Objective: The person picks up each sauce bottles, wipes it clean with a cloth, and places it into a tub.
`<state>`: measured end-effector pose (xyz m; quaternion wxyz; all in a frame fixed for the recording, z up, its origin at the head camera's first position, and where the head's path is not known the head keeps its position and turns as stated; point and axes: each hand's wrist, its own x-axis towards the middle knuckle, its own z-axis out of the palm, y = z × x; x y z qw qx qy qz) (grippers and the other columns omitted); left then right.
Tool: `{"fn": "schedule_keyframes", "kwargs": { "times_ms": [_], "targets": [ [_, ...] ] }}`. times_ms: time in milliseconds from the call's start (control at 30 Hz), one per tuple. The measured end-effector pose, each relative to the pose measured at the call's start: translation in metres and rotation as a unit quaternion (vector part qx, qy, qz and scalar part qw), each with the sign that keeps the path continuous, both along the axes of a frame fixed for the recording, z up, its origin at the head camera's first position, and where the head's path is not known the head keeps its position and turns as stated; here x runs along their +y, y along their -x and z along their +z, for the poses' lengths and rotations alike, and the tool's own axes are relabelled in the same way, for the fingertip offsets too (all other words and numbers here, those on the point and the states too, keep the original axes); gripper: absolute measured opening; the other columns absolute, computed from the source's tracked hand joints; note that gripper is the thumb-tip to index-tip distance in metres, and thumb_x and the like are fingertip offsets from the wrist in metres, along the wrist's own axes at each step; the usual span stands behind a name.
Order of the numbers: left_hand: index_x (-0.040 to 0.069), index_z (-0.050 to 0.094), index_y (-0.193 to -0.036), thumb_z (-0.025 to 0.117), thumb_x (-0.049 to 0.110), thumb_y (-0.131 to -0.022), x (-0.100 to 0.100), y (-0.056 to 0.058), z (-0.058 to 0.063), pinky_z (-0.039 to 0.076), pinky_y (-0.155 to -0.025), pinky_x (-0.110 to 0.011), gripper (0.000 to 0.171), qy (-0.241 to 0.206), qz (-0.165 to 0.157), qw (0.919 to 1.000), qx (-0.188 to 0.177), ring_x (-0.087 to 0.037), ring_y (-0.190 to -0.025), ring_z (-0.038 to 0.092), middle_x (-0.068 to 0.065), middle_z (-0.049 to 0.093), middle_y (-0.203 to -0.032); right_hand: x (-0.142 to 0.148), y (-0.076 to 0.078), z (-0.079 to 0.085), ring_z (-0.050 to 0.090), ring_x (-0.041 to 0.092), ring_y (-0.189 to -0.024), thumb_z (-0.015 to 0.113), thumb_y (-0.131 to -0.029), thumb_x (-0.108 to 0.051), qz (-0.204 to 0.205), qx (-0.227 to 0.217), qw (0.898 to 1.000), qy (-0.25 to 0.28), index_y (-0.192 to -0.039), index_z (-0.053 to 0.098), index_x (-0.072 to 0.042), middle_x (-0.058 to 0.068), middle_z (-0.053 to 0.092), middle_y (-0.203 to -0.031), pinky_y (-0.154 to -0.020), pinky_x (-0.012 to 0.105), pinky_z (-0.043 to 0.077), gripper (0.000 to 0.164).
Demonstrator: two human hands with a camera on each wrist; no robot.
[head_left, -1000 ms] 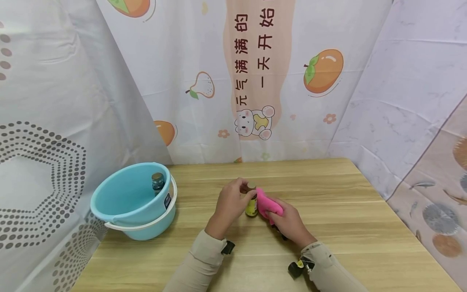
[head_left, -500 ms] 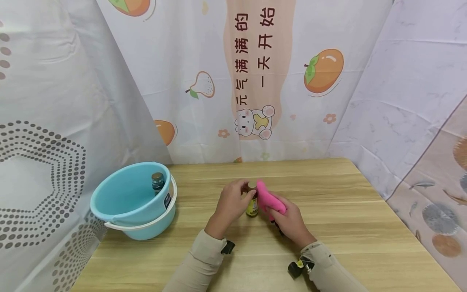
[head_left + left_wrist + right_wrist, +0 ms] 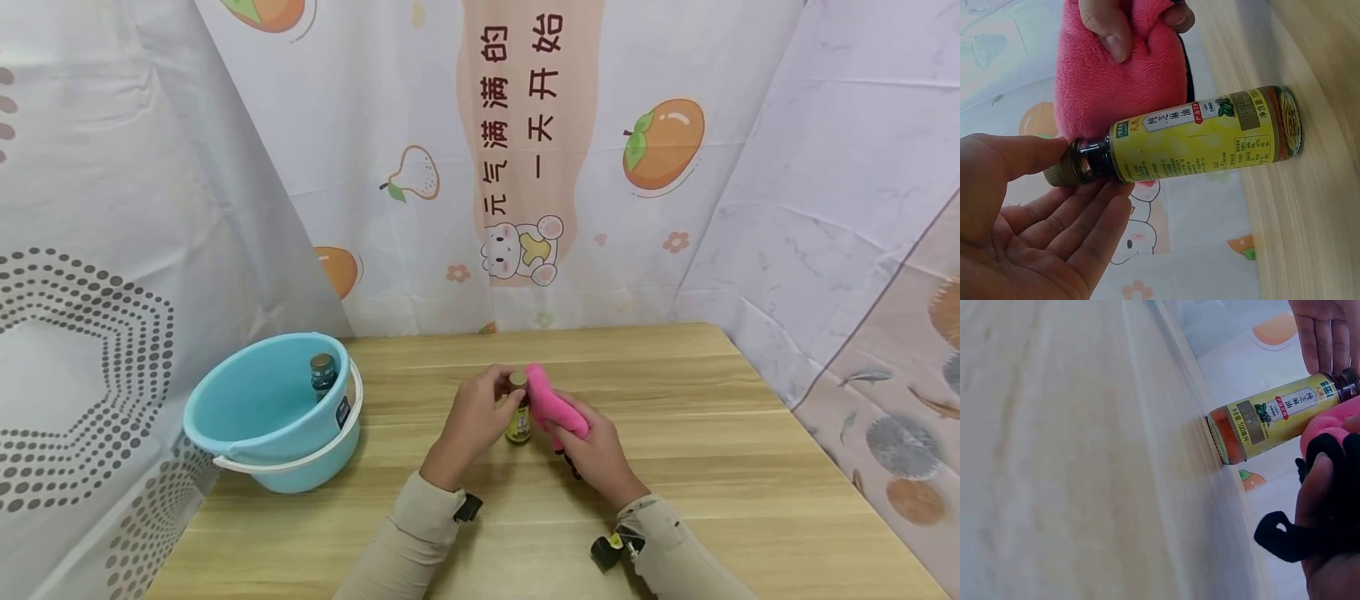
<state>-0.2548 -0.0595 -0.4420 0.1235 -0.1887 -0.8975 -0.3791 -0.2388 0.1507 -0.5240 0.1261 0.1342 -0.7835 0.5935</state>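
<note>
We see a slender glass bottle (image 3: 1191, 137) with a ribbed, metallic-looking cap, a smooth yellow printed label, and reddish-brown contents showing near the base. Beside it we find a plush pink cloth (image 3: 1122, 81), its pile soft and folded; a matte black strap (image 3: 1291, 537) with a small hole near its tip hangs at the right hand (image 3: 596, 450). We note both forearms reaching forward and inward in beige sleeves. The left hand (image 3: 477, 408) pinches the bottle's neck and cap, thumb on one side and the extended fingers on the other; the right hand clasps the cloth, thumb pressed into its folds, and holds it against the bottle. The bottle is between the hands, over the wood-grained table (image 3: 712, 433), to the right of the pale-blue bucket (image 3: 315, 467). Its long axis runs nearly vertical, cap upward, base toward the tabletop; whether the base touches we cannot tell.
</note>
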Motion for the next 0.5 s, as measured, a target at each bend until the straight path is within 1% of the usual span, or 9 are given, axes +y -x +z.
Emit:
{"fn": "schedule_keyframes", "kwargs": {
  "times_ms": [100, 233, 333, 467, 500],
  "targets": [
    [0.006, 0.066, -0.132, 0.069, 0.025, -0.102, 0.0000, 0.0006, -0.0001, 0.060, -0.091, -0.033, 0.036, -0.004, -0.003, 1.0000, 0.000, -0.020, -0.104, 0.073, -0.006, 0.076, -0.110, -0.0003, -0.0002, 0.0001, 0.065, 0.016, -0.068, 0.077, -0.096, -0.029, 0.000, -0.018, 1.000, -0.003, -0.136, 0.065, -0.036, 0.006, 0.072, -0.102, -0.057, 0.030, 0.055, 0.042],
    [0.005, 0.066, -0.132, 0.068, 0.026, -0.102, -0.0007, 0.0003, -0.0008, 0.060, -0.092, -0.033, 0.037, -0.007, -0.003, 0.9999, -0.007, -0.020, -0.105, 0.073, -0.007, 0.076, -0.112, -0.0005, 0.0001, -0.0011, 0.063, 0.017, -0.063, 0.077, -0.096, -0.027, 0.002, -0.040, 0.999, -0.013, -0.134, 0.066, -0.036, 0.006, 0.071, -0.089, -0.054, 0.030, 0.054, 0.041],
    [0.006, 0.065, -0.133, 0.068, 0.027, -0.102, -0.0010, -0.0002, -0.0007, 0.060, -0.091, -0.032, 0.037, -0.006, -0.001, 0.9999, -0.008, -0.020, -0.106, 0.073, -0.007, 0.076, -0.113, 0.0000, 0.0012, -0.0020, 0.064, 0.017, -0.068, 0.076, -0.096, -0.022, -0.001, -0.047, 0.998, -0.031, -0.134, 0.067, -0.035, 0.004, 0.073, -0.095, -0.059, 0.029, 0.055, 0.041],
    [0.006, 0.066, -0.133, 0.068, 0.026, -0.102, -0.0004, -0.0003, 0.0003, 0.060, -0.091, -0.032, 0.037, -0.008, -0.001, 1.0000, -0.005, -0.020, -0.106, 0.073, -0.006, 0.076, -0.113, 0.0006, 0.0024, -0.0017, 0.066, 0.017, -0.075, 0.075, -0.095, -0.016, -0.006, -0.056, 0.997, -0.048, -0.135, 0.068, -0.032, 0.002, 0.074, -0.110, -0.066, 0.029, 0.056, 0.043],
    [0.006, 0.066, -0.133, 0.068, 0.026, -0.102, -0.0002, -0.0003, 0.0004, 0.060, -0.091, -0.032, 0.037, -0.008, -0.001, 1.0000, -0.005, -0.019, -0.106, 0.073, -0.006, 0.076, -0.113, 0.0005, 0.0026, -0.0015, 0.066, 0.018, -0.074, 0.074, -0.095, -0.015, -0.005, -0.061, 0.997, -0.050, -0.135, 0.067, -0.032, 0.002, 0.074, -0.109, -0.066, 0.029, 0.056, 0.044]
  ]
}}
